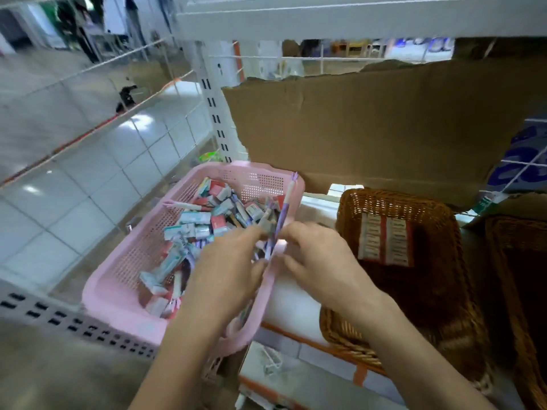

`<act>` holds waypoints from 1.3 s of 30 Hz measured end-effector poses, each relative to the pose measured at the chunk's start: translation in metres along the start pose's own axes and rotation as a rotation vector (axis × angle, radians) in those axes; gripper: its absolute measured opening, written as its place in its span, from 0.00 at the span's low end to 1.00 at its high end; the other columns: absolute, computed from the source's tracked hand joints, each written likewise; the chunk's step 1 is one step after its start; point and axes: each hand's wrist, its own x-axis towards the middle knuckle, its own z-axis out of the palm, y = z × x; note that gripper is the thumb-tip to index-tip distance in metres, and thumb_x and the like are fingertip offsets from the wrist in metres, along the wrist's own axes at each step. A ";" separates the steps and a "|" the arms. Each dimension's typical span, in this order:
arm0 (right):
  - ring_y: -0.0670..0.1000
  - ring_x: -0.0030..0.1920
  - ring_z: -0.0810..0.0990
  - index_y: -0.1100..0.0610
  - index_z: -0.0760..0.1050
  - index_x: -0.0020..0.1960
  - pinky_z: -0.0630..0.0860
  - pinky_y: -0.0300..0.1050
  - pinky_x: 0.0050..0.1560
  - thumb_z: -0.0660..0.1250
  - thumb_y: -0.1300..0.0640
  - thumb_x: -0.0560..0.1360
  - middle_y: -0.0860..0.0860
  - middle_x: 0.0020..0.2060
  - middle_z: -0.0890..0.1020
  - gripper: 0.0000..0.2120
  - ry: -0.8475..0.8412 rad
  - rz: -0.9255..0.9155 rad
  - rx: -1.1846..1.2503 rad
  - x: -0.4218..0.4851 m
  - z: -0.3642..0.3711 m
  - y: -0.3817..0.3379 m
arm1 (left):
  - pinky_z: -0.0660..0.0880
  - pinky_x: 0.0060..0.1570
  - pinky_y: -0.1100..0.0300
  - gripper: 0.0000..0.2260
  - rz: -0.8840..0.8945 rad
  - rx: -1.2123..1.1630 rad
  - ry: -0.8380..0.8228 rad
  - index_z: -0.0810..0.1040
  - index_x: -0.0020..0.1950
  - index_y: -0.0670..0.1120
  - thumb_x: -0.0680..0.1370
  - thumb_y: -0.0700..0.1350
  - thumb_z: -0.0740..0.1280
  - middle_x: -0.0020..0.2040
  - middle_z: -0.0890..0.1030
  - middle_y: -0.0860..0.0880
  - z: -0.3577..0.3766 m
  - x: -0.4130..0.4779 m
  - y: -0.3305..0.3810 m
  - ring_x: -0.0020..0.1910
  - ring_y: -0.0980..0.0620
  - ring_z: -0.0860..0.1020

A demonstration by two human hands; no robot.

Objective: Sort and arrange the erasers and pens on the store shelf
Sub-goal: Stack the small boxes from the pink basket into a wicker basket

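Note:
A pink plastic basket (124, 303) on the shelf holds a jumbled heap of small boxed erasers (204, 223) and a few pens. My left hand (228, 273) reaches into the basket's right side and its fingers pinch a purple pen (281, 214) that stands tilted against the basket's right rim. My right hand (319, 261) is just to the right of the pen, fingertips at its lower part. Whether the right hand grips the pen is blurred. A brown wicker basket (455, 294) to the right holds two flat packs of erasers (384, 241).
A torn cardboard sheet (370, 128) stands behind both baskets. A second wicker basket (521, 276) is at the far right edge. A white shelf upright (216, 113) rises behind the pink basket. The tiled shop floor lies to the left, and another shelf board hangs overhead.

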 end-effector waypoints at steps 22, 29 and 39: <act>0.56 0.37 0.74 0.56 0.69 0.35 0.68 0.44 0.38 0.65 0.55 0.71 0.50 0.31 0.71 0.08 -0.569 -0.212 -0.513 0.045 0.062 -0.058 | 0.67 0.39 0.54 0.08 -0.389 0.291 -0.147 0.77 0.51 0.45 0.77 0.46 0.61 0.52 0.76 0.43 0.016 -0.006 -0.071 0.49 0.41 0.77; 0.52 0.44 0.79 0.53 0.70 0.52 0.76 0.49 0.45 0.65 0.59 0.76 0.50 0.44 0.78 0.06 -0.199 -0.062 0.146 0.030 0.031 -0.034 | 0.76 0.43 0.62 0.11 -0.330 -0.485 0.248 0.81 0.53 0.53 0.75 0.40 0.68 0.45 0.82 0.57 -0.023 -0.020 -0.054 0.40 0.58 0.80; 0.50 0.46 0.80 0.54 0.79 0.44 0.79 0.45 0.43 0.71 0.64 0.70 0.50 0.42 0.82 0.06 0.313 0.220 0.701 -0.045 -0.037 0.025 | 0.73 0.36 0.70 0.09 -0.236 -1.311 0.061 0.82 0.48 0.46 0.71 0.35 0.72 0.33 0.80 0.54 0.002 -0.006 0.025 0.34 0.60 0.77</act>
